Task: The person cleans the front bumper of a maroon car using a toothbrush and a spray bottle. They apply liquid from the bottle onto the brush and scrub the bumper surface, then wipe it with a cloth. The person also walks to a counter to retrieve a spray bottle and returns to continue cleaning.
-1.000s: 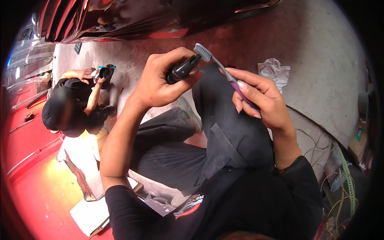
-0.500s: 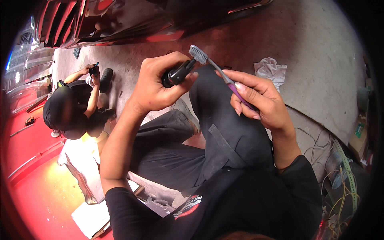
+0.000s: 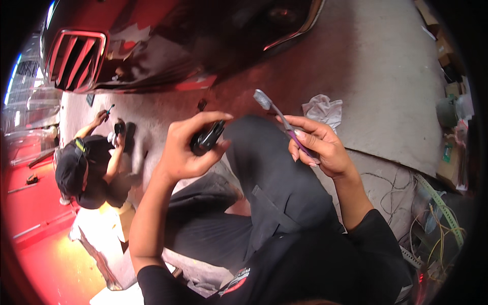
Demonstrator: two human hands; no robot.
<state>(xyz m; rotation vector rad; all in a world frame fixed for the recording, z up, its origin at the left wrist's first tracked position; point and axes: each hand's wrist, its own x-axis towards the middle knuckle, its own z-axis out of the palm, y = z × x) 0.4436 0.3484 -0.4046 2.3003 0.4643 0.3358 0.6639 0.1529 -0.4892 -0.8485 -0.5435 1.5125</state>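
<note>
My left hand grips a small glossy black part between thumb and fingers; its exact kind I cannot make out. In my right hand is a toothbrush with a purple and grey handle, pinched by thumb and fingers. Its grey bristle head points up and to the left, apart from the black part. Both hands are raised over my bent knee in dark trousers.
A dark car body with a grille fills the far left. On the left a person in a black cap crouches, holding things. A crumpled white cloth lies on the floor. Wires and cardboard boxes are at the right.
The toothbrush head has drawn away from the black part, and the hands are farther apart. The view has shifted, showing more of the car. The other person's hands have separated.
</note>
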